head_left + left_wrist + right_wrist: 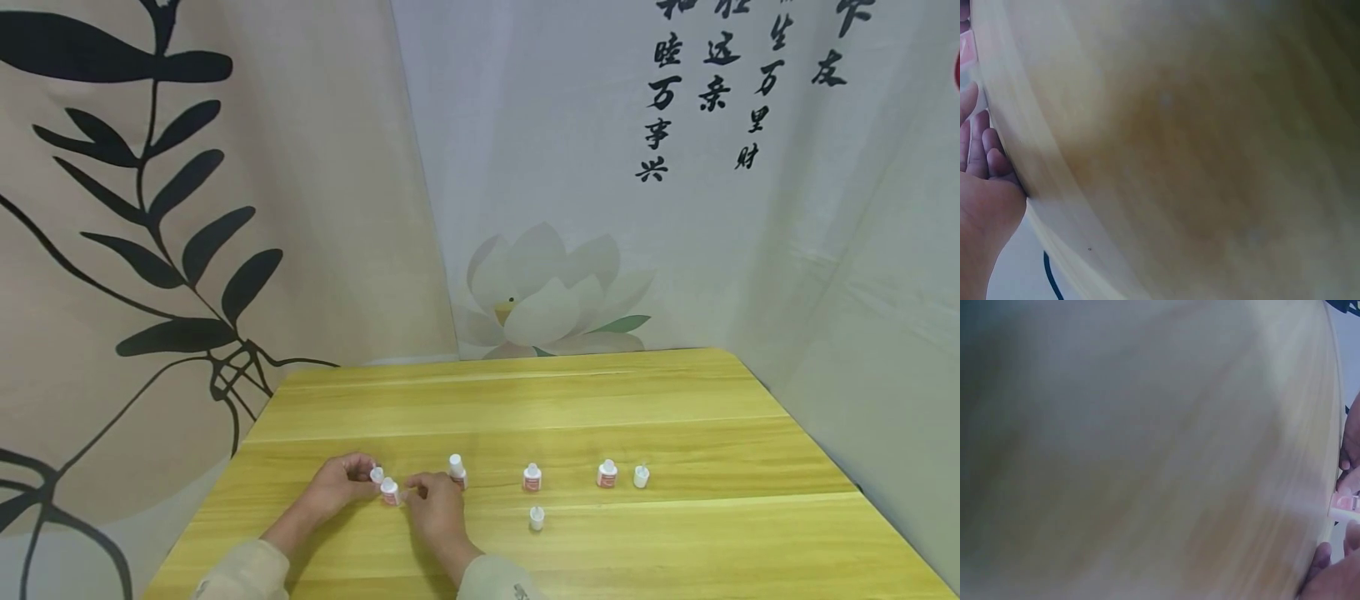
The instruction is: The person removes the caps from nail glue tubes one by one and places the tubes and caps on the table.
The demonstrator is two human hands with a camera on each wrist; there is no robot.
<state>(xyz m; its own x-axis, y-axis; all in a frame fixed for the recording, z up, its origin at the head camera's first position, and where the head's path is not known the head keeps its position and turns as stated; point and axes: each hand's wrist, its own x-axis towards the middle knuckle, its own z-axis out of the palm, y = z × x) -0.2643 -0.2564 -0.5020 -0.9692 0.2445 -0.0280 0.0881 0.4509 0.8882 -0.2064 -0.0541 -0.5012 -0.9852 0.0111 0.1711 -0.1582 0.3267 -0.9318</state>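
In the head view, my left hand [339, 486] is at the left of the table, its fingertips pinching a small white cap [377, 474]. Just right of and below that cap is a white-topped bottle [390, 492] with a pink-red label. My right hand [439, 515] has its thumb and a finger at the bottle's right side and seems to grip it. Only part of the left hand [988, 200] and a bit of pink label [966, 50] show in the left wrist view. The right wrist view shows the label [1344, 500] between both hands' fingers.
Behind my right hand stands a bottle with a tall white cap [457, 468]. Farther right are a bottle [532, 477] with a loose cap [537, 518] in front, and another bottle [607, 475] beside a cap [641, 477]. Printed curtains hang behind the wooden table [675, 550].
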